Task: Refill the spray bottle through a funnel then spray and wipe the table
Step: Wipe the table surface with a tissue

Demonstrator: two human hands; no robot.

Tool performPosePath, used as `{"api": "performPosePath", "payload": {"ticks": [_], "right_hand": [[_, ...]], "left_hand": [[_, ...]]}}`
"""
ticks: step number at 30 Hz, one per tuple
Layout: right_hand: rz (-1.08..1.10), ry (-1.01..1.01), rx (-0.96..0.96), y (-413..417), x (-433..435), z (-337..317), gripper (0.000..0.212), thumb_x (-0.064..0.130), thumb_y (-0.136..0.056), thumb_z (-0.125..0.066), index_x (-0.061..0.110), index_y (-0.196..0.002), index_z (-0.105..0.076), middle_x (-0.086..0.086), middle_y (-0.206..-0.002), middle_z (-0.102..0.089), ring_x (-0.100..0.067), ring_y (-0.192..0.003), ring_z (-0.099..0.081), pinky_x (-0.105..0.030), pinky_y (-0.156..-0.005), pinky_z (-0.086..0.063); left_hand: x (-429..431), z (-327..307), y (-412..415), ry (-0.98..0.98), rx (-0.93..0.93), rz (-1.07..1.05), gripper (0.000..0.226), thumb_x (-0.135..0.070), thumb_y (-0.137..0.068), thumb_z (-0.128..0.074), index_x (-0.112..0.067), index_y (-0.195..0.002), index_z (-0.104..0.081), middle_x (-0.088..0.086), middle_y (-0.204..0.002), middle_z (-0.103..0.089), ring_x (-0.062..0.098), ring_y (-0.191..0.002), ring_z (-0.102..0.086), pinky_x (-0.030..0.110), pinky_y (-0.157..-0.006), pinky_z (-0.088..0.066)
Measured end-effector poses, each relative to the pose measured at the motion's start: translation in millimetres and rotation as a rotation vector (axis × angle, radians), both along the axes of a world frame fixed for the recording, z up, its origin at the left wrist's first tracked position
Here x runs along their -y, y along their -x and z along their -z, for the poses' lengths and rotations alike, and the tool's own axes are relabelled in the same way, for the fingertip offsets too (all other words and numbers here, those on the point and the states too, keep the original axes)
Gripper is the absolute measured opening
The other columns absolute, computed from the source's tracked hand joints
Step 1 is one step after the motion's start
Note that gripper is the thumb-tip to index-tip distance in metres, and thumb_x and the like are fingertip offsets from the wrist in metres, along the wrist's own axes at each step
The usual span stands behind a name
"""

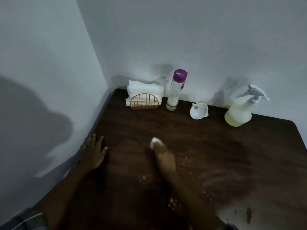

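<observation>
- White paper wad (155, 142) sits mid-table under the fingertips of the right hand (164, 159). The hand is blurred, but the fingers look closed over the wad, with only its front end poking out.
- Wad judged soft, very light and probably damp. It will tear and shed if dragged hard, so bunch it tight and press from on top with the fingertips.
- Left hand (93, 154) lies flat on the dark wood table (216, 146) near its left edge, fingers spread, holding nothing.
- Pale specks (144, 177) are scattered beside the right wrist. Can't tell if they are droplets or paper bits.
- Spray bottle (239, 112) stands at the back right by the wall, nozzle on, yellowish liquid low inside. Light, thin plastic; take it by the neck.
- Funnel (198, 111) lies on the table between the spray bottle and the purple-capped bottle (175, 93), which looks nearly empty.
- Napkin holder (144, 102) in the back corner holds spare sheets.
- Looks like the wiping stage.
</observation>
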State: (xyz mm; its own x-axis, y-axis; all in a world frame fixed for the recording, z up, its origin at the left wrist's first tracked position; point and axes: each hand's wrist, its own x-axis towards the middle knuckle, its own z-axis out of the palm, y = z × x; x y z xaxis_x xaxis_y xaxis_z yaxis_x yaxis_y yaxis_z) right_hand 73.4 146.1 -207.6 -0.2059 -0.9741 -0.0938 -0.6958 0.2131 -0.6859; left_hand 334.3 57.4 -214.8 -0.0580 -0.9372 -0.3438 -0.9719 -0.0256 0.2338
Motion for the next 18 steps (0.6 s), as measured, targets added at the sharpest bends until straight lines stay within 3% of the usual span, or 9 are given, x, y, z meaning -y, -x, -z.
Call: {"api": "performPosePath", "payload": {"ticks": [2,5,8,12,14,15,17,18], "right_hand": [[0.123,-0.009,-0.205,47.1,-3.1,-0.9,0.034,0.031,-0.097,-0.044,0.023,-0.129,-0.056,0.005,-0.133,-0.055,-0.010,-0.124,-0.049,-0.027,-0.110,-0.031],[0.198,-0.127,-0.368,103.8,-24.0,-1.2,0.039,0.011,-0.094,-0.047,0.012,-0.132,-0.050,-0.010,-0.138,-0.051,-0.027,-0.124,-0.049,-0.033,-0.102,-0.038],[0.286,-0.240,-0.347,115.3,-47.2,-3.4,0.046,0.000,-0.089,-0.047,0.006,-0.134,-0.045,-0.016,-0.138,-0.044,-0.035,-0.122,-0.046,-0.040,-0.097,-0.041],[0.284,-0.201,-0.262,59.8,-57.1,-15.4,0.051,0.000,-0.089,-0.048,-0.002,-0.138,-0.035,-0.023,-0.146,-0.031,-0.037,-0.130,-0.035,-0.044,-0.104,-0.033],[0.146,-0.142,-0.240,14.7,-54.8,-21.9,0.047,0.013,-0.097,-0.045,0.001,-0.141,-0.033,-0.014,-0.150,-0.028,-0.028,-0.135,-0.031,-0.030,-0.108,-0.024],[0.119,-0.096,-0.230,-8.0,-55.8,-23.5,0.048,0.030,-0.098,-0.043,0.008,-0.140,-0.038,-0.008,-0.148,-0.035,-0.020,-0.134,-0.035,-0.025,-0.110,-0.024],[0.121,-0.047,-0.067,-50.5,-54.1,-14.8,0.057,0.058,-0.091,-0.040,0.023,-0.135,-0.048,0.001,-0.141,-0.048,-0.009,-0.129,-0.043,-0.029,-0.113,-0.030],[0.024,-0.061,-0.050,-67.5,-51.4,-7.9,0.052,0.054,-0.093,-0.040,0.023,-0.134,-0.048,0.001,-0.141,-0.048,-0.009,-0.130,-0.042,-0.032,-0.114,-0.028]], "left_hand": [[-0.1,-1.1,2.3,-0.013,0.005,-0.006,0.057,-0.035,-0.099,-0.033,-0.017,-0.148,-0.011,0.013,-0.156,0.003,0.030,-0.144,0.002,0.047,-0.115,-0.005],[-1.5,1.1,4.5,-0.002,-0.004,-0.011,0.058,-0.034,-0.098,-0.035,-0.016,-0.148,-0.011,0.014,-0.156,0.003,0.030,-0.144,0.003,0.047,-0.115,-0.004],[-0.8,3.4,2.8,-0.004,-0.030,-0.014,0.058,-0.032,-0.098,-0.037,-0.016,-0.148,-0.011,0.013,-0.156,0.004,0.030,-0.144,0.004,0.048,-0.115,-0.002],[0.6,3.2,2.3,-0.020,-0.034,-0.009,0.059,-0.032,-0.098,-0.037,-0.016,-0.148,-0.010,0.013,-0.156,0.006,0.030,-0.144,0.005,0.047,-0.115,-0.001],[1.2,4.7,1.8,-0.023,-0.027,-0.007,0.059,-0.032,-0.098,-0.037,-0.016,-0.148,-0.009,0.013,-0.156,0.006,0.030,-0.144,0.006,0.047,-0.115,0.000],[1.6,5.8,1.2,-0.026,-0.025,-0.008,0.060,-0.032,-0.098,-0.038,-0.016,-0.148,-0.009,0.013,-0.156,0.007,0.030,-0.144,0.006,0.047,-0.115,0.000],[1.8,6.8,0.1,-0.033,-0.026,-0.009,0.059,-0.032,-0.098,-0.037,-0.017,-0.148,-0.009,0.012,-0.156,0.008,0.029,-0.144,0.007,0.047,-0.115,0.000],[2.1,6.1,-0.3,-0.038,-0.023,-0.007,0.059,-0.032,-0.098,-0.037,-0.018,-0.148,-0.008,0.012,-0.156,0.008,0.029,-0.144,0.007,0.047,-0.115,0.000]]}}
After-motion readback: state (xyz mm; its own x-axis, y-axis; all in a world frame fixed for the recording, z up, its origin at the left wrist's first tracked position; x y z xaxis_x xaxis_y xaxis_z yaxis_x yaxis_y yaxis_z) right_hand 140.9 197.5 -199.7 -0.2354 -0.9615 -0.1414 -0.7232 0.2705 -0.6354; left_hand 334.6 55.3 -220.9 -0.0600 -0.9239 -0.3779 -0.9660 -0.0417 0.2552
